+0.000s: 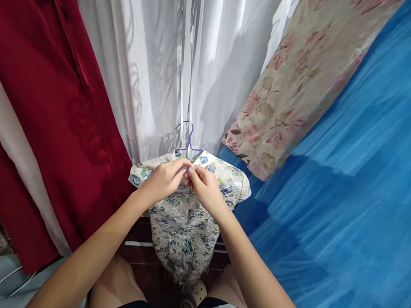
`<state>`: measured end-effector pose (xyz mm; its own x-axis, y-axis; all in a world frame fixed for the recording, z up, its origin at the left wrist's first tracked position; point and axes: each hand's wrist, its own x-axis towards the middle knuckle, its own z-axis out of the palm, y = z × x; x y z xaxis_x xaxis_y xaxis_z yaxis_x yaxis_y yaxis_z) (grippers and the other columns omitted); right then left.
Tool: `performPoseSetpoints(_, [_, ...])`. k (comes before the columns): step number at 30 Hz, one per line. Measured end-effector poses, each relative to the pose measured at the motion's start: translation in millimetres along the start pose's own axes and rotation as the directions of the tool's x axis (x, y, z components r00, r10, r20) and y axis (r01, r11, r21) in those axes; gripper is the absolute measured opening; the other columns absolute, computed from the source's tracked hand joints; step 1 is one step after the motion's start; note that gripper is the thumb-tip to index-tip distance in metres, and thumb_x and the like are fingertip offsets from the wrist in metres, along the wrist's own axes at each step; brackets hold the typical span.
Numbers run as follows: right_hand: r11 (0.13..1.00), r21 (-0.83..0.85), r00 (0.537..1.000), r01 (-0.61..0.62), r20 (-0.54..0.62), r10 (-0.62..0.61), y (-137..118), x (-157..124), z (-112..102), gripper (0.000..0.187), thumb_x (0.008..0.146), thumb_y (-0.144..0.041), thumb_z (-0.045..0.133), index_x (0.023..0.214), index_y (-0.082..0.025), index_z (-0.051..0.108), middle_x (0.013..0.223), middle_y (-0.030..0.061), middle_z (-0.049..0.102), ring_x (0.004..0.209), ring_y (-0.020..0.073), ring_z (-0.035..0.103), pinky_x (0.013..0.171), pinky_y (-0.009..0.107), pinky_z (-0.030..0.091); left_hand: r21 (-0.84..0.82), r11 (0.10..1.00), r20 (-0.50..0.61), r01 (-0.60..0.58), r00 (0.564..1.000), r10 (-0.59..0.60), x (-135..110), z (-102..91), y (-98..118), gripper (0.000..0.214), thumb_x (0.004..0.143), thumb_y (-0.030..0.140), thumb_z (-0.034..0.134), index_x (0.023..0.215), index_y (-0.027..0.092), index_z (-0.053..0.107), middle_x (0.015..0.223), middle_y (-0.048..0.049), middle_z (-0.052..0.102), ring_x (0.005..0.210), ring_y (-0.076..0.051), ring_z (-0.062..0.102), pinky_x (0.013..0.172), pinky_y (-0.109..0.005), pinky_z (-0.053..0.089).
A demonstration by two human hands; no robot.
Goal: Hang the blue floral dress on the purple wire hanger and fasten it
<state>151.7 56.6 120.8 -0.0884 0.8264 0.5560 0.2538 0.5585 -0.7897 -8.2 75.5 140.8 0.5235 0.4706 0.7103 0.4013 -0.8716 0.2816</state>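
A small floral dress (183, 234), cream with blue flowers, hangs on a purple wire hanger (189, 142) in front of me. My left hand (163, 179) and my right hand (204, 185) meet at the dress's neckline, just under the hanger hook. Both pinch the fabric at the collar, fingertips touching each other. The dress hangs down between my forearms towards my knees.
A white sheer curtain (161, 70) hangs behind the hanger. A dark red curtain (47, 110) hangs at the left. A pink floral cloth (297, 85) and blue tulle (354, 187) fill the right side. A sandal (194, 294) shows on the floor below.
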Motion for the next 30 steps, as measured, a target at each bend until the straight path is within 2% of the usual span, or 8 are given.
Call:
performPoseSetpoints(3, [0.986,-0.166,0.997,0.029,-0.071,-0.042,8.5,-3.4,7.2,0.029,0.096,-0.033,0.046,0.071,-0.02,0.054,0.063,-0.0009,0.057,0.058,0.0142,0.051,0.058,0.026,0.036,0.042,0.999,-0.078,-0.001,0.997,0.004,0.2,1.1,-2.3,0.018,0.094,0.012,0.049,0.105,0.022,0.058,0.098,-0.0018,0.068,0.09,-0.016,0.066,0.083,-0.028,0.049])
performPoseSetpoints(7, [0.944,-0.329,0.997,-0.022,-0.081,-0.004,31.4,-11.6,7.9,0.03,0.092,-0.03,0.048,0.063,-0.02,0.048,0.057,-0.0012,0.053,0.054,0.0138,0.047,0.055,0.027,0.031,0.098,0.99,-0.33,0.097,0.942,-0.06,8.4,-9.4,-22.9,0.018,0.09,0.012,0.053,0.102,0.022,0.061,0.092,0.0002,0.069,0.087,-0.015,0.066,0.081,-0.026,0.049])
performPoseSetpoints(10, [0.945,-0.319,0.997,-0.074,-0.017,0.073,44.2,-21.0,0.3,0.031,0.09,-0.03,0.049,0.06,-0.02,0.048,0.054,-0.0021,0.05,0.052,0.0129,0.044,0.053,0.026,0.029,0.069,0.977,-0.48,0.2,0.866,-0.143,8.8,-28.6,-64.6,0.019,0.088,0.015,0.053,0.105,0.021,0.061,0.094,-0.0015,0.068,0.09,-0.016,0.066,0.083,-0.027,0.049])
performPoseSetpoints(13, [0.953,-0.292,0.994,-0.08,0.045,0.097,47.7,-32.6,-5.3,0.032,0.089,-0.028,0.048,0.058,-0.02,0.046,0.053,-0.0029,0.046,0.051,0.0119,0.041,0.051,0.026,0.028,0.047,0.955,-0.49,0.292,0.84,-0.233,-9.7,-43.6,-118.4,0.019,0.089,0.019,0.049,0.103,0.018,0.061,0.096,-0.0042,0.068,0.094,-0.018,0.065,0.086,-0.029,0.05])
performPoseSetpoints(16, [0.948,-0.309,0.991,-0.073,0.087,0.104,47.7,-42.6,-3.2,0.032,0.086,-0.026,0.05,0.055,-0.02,0.043,0.051,-0.0035,0.044,0.05,0.0112,0.04,0.05,0.026,0.027,0.123,0.923,-0.509,0.366,0.821,-0.258,-41.5,-44.8,-162.0,0.019,0.088,0.02,0.048,0.1,0.018,0.062,0.096,-0.0045,0.068,0.095,-0.019,0.065,0.09,-0.031,0.048])
performPoseSetpoints(19, [0.937,-0.342,0.988,-0.068,0.105,0.11,49.8,-49.0,2.2,0.028,0.083,-0.024,0.052,0.056,-0.02,0.045,0.051,-0.0035,0.046,0.05,0.0113,0.041,0.051,0.026,0.027,0.223,0.867,-0.506,0.445,0.814,-0.287,-66.1,-34.9,-185.5,0.016,0.089,0.023,0.048,0.097,0.019,0.062,0.095,-0.0048,0.069,0.092,-0.021,0.063,0.094,-0.035,0.045])
performPoseSetpoints(25, [0.92,-0.381,0.977,-0.097,0.142,0.161,67.8,-69.4,-0.3,0.028,0.083,-0.022,0.051,0.056,-0.02,0.043,0.051,-0.004,0.046,0.051,0.0112,0.043,0.052,0.025,0.027,0.188,0.854,-0.37,0.485,0.84,-0.396,-84.4,3.1,-194.6,0.014,0.09,0.025,0.045,0.098,0.021,0.056,0.097,-0.0062,0.068,0.093,-0.023,0.063,0.094,-0.038,0.045])
performPoseSetpoints(30, [0.864,-0.451,0.932,-0.222,0.162,0.324,109.5,-111.7,-19.7,0.025,0.079,-0.018,0.051,0.055,-0.02,0.043,0.051,-0.0044,0.047,0.051,0.0111,0.043,0.054,0.025,0.027,0.086,0.867,-0.317,0.491,0.838,-0.444,-121.8,43.5,-164.4,0.013,0.092,0.027,0.044,0.102,0.021,0.05,0.095,-0.0069,0.066,0.091,-0.022,0.065,0.083,-0.035,0.052])
